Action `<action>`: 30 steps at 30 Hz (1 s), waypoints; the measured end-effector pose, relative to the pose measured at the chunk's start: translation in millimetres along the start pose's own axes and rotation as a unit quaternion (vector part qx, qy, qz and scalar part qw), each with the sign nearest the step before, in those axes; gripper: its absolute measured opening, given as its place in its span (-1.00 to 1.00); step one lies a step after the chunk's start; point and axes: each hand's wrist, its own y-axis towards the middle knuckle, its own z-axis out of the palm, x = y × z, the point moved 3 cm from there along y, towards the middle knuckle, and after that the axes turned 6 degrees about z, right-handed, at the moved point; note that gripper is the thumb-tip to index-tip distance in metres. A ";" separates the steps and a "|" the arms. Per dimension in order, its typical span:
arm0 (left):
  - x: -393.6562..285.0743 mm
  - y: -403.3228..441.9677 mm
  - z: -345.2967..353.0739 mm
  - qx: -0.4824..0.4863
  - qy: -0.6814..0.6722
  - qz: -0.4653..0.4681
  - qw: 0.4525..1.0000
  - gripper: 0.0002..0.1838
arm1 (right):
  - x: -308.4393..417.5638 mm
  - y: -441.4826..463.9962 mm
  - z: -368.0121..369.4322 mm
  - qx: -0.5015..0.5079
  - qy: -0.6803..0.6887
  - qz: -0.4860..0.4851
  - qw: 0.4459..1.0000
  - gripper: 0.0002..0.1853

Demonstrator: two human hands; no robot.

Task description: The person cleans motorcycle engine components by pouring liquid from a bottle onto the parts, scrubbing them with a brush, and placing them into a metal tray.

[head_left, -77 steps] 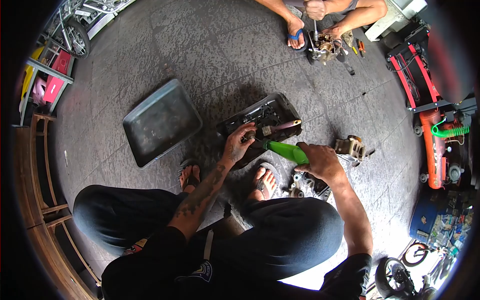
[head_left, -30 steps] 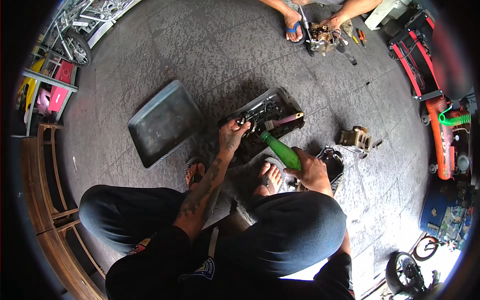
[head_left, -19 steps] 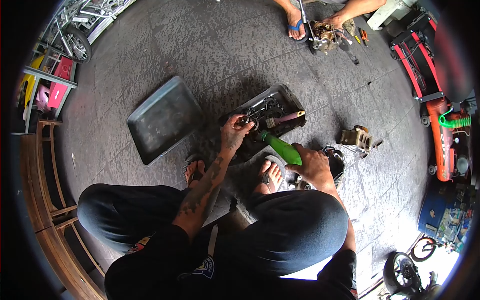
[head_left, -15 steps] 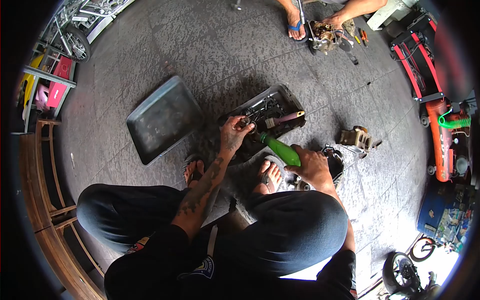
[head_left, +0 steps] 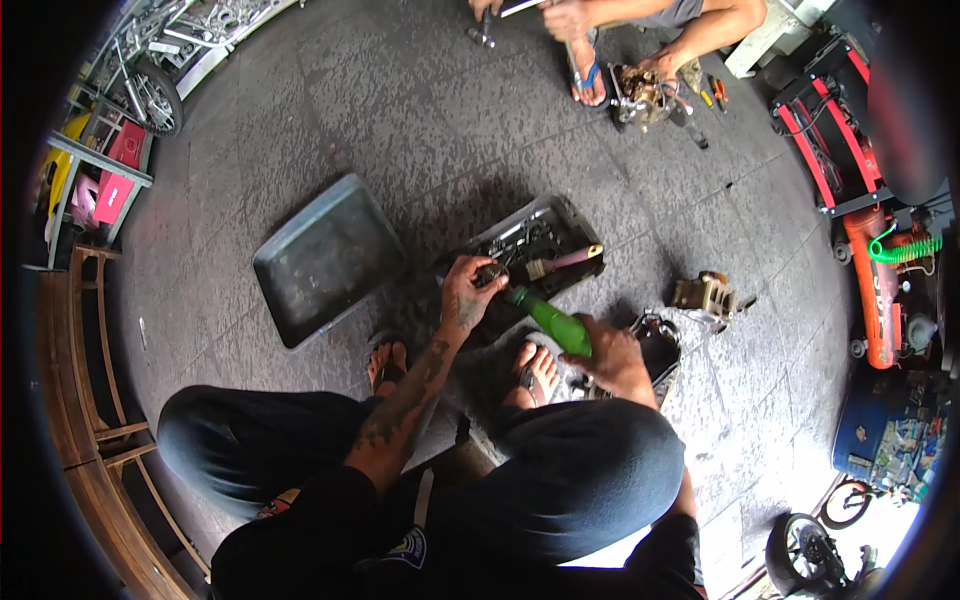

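Note:
My left hand [head_left: 465,298] is closed around a small dark metal part [head_left: 490,274] over the near left side of a black tray [head_left: 583,232]. My right hand [head_left: 612,357] grips a green bottle [head_left: 556,327], tilted with its neck pointing up and left, close to the metal part. Inside the black tray lie dark metal parts [head_left: 525,240] and a brush [head_left: 566,261] with a pale purple handle. Whether liquid leaves the bottle is too small to tell.
An empty grey tray [head_left: 330,262] lies at the left. Right of my hands are an engine casing [head_left: 656,350] and a metal block [head_left: 706,297]. A co-worker's hand [head_left: 568,20] is at the top, near an engine part [head_left: 643,97]. A red tank [head_left: 876,290] stands at the right.
The co-worker's hands have come into view at the top with tools. My hands keep hold of the metal part and the bottle, and the view has shifted slightly.

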 end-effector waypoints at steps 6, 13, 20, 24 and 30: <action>-13.8 5.9 -5.3 0.009 0.100 0.059 0.993 -0.66 | -14.5 -3.2 53.4 -0.078 0.206 0.002 0.975 -0.28; -19.4 1.2 -3.3 0.018 0.102 0.080 0.991 -0.66 | -3.2 -12.0 67.9 -0.172 0.368 0.011 0.914 -0.35; -8.8 -6.7 0.3 0.024 0.124 0.080 0.989 -0.67 | -27.4 8.4 77.4 -0.364 0.503 0.094 0.778 -0.34; -9.7 -3.5 5.4 0.050 0.152 0.074 0.984 -0.66 | -41.2 30.4 64.8 -0.401 0.486 0.127 0.766 -0.28; -7.1 -2.5 3.3 0.023 0.168 0.061 0.984 -0.67 | -64.2 59.7 65.0 -0.444 0.516 0.157 0.716 -0.23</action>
